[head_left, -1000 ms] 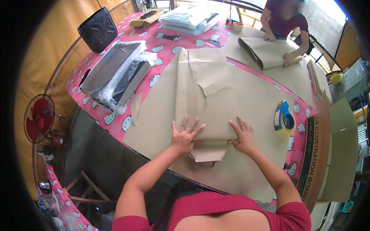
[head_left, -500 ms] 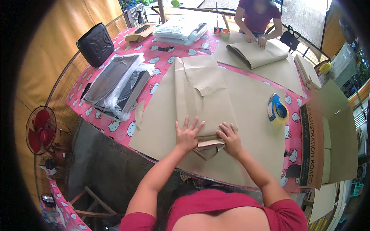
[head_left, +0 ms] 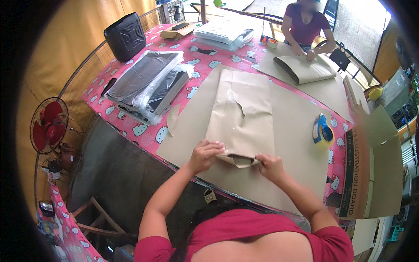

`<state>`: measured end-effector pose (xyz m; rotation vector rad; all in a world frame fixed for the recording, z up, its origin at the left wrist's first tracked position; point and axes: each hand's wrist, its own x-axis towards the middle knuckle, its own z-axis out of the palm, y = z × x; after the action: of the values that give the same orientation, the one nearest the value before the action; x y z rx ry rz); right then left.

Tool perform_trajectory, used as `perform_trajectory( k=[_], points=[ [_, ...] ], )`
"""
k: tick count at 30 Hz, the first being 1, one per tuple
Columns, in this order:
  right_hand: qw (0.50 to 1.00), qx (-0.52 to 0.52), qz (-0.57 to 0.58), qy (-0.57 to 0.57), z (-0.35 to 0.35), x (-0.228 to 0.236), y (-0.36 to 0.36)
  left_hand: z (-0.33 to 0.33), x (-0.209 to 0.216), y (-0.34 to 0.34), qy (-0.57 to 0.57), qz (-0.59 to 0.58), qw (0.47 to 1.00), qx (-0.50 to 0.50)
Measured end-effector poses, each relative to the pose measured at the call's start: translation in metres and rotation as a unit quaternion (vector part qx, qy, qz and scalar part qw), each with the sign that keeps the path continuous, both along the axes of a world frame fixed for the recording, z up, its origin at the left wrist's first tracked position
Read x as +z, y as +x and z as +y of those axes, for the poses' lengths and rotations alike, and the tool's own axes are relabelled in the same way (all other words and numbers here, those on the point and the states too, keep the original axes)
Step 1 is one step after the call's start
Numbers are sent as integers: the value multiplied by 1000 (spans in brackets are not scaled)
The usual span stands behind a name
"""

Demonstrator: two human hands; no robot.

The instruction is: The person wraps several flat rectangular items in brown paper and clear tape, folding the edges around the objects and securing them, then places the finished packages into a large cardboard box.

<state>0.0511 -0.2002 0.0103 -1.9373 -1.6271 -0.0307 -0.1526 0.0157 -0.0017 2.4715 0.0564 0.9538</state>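
A flat packet of brown kraft paper (head_left: pixel 251 113) lies on a larger sheet of the same paper (head_left: pixel 294 126). The packet has a tear in its upper face and creases. Its near end gapes as a loose, folded mouth (head_left: pixel 238 160). My left hand (head_left: pixel 205 155) is closed on the left corner of that mouth, fingers curled over the paper. At the right corner, my right hand (head_left: pixel 269 167) pinches the paper edge between thumb and fingers. What lies inside the packet is hidden.
A tape roll in a blue dispenser (head_left: pixel 323 131) sits to the right, beside an open cardboard box (head_left: pixel 384 161). Plastic-wrapped dark panels (head_left: pixel 146 87) lie left on the pink patterned tablecloth (head_left: pixel 98 89). Across the table, a person (head_left: pixel 307 28) folds another brown sheet (head_left: pixel 307 70).
My hands have gone from lying flat on the packet's near end to gripping its two corners. The flaps at the mouth now stand apart differently. The whole view has shifted slightly.
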Motion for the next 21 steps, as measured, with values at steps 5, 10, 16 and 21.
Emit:
perform_trajectory(
  k=[5, 10, 16, 21],
  points=[
    [995, 7, -56, -86, 9, -13, -24, -9, -25, -19, -111, 19, 993, 46],
    [997, 39, -24, -69, 49, 10, 0, -16, -31, -14, -161, 66, 980, 102],
    [992, -14, 27, -120, 76, -3, -4, -42, -36, -3, -312, 55, 889, 331],
    [990, -68, 46, -115, 146, 7, -27, -37, -25, 7, -342, 117, 860, 360]
  ],
)
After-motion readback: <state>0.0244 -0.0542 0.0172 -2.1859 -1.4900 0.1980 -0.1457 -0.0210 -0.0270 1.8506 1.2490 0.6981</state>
